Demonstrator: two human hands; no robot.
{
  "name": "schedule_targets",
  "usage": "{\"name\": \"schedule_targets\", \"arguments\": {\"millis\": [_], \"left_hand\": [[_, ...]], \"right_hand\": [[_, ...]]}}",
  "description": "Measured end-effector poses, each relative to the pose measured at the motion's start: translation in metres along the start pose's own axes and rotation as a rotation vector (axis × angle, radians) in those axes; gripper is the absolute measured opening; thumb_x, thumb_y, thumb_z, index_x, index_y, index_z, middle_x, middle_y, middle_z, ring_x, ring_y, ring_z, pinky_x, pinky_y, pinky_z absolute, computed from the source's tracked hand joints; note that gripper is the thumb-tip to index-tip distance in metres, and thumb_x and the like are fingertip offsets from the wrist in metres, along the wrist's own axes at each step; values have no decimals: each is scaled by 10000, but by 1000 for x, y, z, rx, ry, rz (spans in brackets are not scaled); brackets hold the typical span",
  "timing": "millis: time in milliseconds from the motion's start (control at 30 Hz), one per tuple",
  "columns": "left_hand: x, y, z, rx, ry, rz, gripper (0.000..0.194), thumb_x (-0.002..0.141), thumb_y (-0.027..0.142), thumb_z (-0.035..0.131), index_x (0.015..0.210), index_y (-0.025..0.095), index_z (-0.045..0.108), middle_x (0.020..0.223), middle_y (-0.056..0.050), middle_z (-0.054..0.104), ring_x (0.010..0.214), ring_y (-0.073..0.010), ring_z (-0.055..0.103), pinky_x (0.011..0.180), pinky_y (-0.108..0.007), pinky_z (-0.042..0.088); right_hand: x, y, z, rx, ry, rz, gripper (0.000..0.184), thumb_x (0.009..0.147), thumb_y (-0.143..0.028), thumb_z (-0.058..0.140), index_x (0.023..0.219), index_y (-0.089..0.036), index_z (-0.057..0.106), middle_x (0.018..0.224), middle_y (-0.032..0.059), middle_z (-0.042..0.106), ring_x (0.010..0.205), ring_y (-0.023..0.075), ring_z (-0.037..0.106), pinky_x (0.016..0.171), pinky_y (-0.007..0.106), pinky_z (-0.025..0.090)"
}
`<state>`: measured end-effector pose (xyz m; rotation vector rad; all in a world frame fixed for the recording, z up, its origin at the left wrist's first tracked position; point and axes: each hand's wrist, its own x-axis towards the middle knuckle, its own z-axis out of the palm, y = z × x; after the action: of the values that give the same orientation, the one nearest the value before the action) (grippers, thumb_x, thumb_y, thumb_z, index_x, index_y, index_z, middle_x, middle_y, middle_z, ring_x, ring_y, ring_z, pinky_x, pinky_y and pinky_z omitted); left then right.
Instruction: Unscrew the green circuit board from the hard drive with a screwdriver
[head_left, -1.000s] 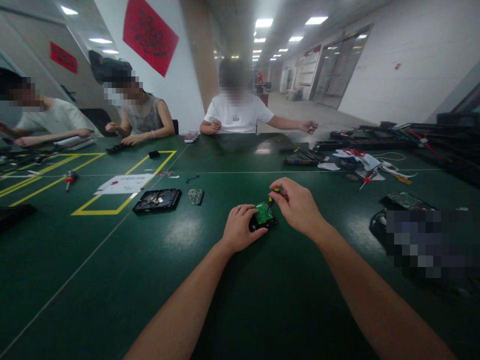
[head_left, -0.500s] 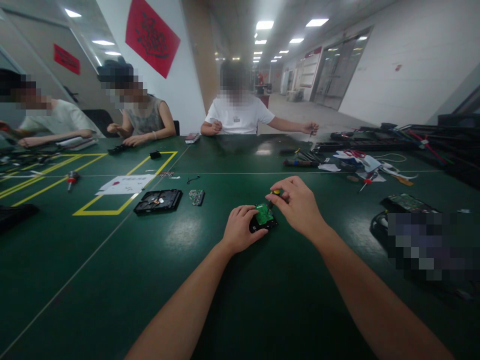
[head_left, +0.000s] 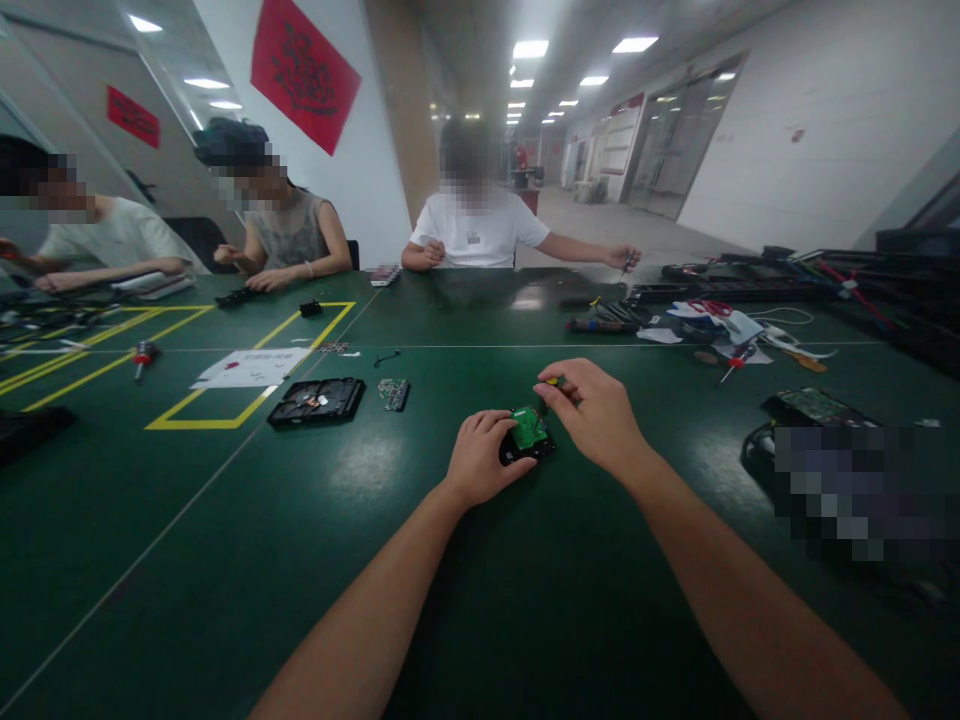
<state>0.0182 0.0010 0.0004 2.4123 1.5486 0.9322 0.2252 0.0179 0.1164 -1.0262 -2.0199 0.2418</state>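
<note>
Flat on the green table in front of me lies a hard drive (head_left: pixel 517 449), black with a green circuit board (head_left: pixel 529 428) on top. My left hand (head_left: pixel 484 458) grips its left side, thumb along the near edge and fingers over the far side. Between thumb and fingertips, my right hand (head_left: pixel 589 400) pinches a small screwdriver (head_left: pixel 553 382) with a yellow-topped handle, just over the board's right part. The fingers cover most of the handle. Whether the tip touches a screw is too small to tell.
To the left lie an open black case (head_left: pixel 316 402) and a small circuit board (head_left: pixel 393 394). A red-handled screwdriver (head_left: pixel 741 356) rests among scraps at the right, with another black device (head_left: pixel 814 412) nearer. Several people sit across the table (head_left: pixel 360 580).
My right hand has sunk slightly and turned, and the screwdriver's yellow top shows less. My left hand and the hard drive stay in place.
</note>
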Motion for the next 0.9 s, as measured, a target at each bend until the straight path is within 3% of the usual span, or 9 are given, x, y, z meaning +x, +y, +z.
{"name": "schedule_targets", "arguments": {"millis": [267, 467, 667, 800, 900], "left_hand": [[0, 0, 0, 8, -2, -1, 606, 811, 570, 798, 1315, 271, 645, 1393, -75, 635, 1317, -334, 544, 1150, -534, 402], [0, 0, 0, 8, -2, 1, 606, 823, 577, 786, 1320, 260, 641, 1400, -73, 632, 1320, -329, 539, 1153, -525, 398], [0, 1, -1, 9, -4, 1, 603, 821, 574, 787, 1315, 261, 642, 1390, -72, 636, 1314, -327, 544, 1148, -520, 401], [0, 1, -1, 11, 1, 9, 604, 824, 580, 784, 1317, 263, 641, 1394, -69, 636, 1312, -324, 542, 1150, -516, 400], [0, 0, 0, 13, 7, 2, 607, 821, 582, 787, 1318, 264, 642, 1396, -67, 634, 1309, -324, 544, 1150, -517, 399]], "right_hand": [[-1, -7, -4, 42, -124, 7, 290, 1002, -150, 509, 1223, -246, 669, 957, 24, 769, 770, 179, 724, 799, 340, 538], [0, -4, -3, -44, -45, 24, 165, 985, -257, 621, 1127, -236, 701, 996, 52, 759, 805, 204, 706, 754, 342, 530], [1, 0, 0, 25, -17, -22, 152, 972, -353, 681, 1048, -239, 745, 1055, 72, 703, 833, 196, 680, 764, 347, 540], [2, 0, -3, 85, -57, -53, 110, 976, -305, 672, 991, -255, 769, 1053, 57, 726, 886, 207, 700, 769, 346, 543], [1, -2, -4, 123, -69, -41, 146, 980, -248, 643, 1051, -262, 770, 1108, 45, 755, 879, 203, 721, 778, 349, 550]]}}
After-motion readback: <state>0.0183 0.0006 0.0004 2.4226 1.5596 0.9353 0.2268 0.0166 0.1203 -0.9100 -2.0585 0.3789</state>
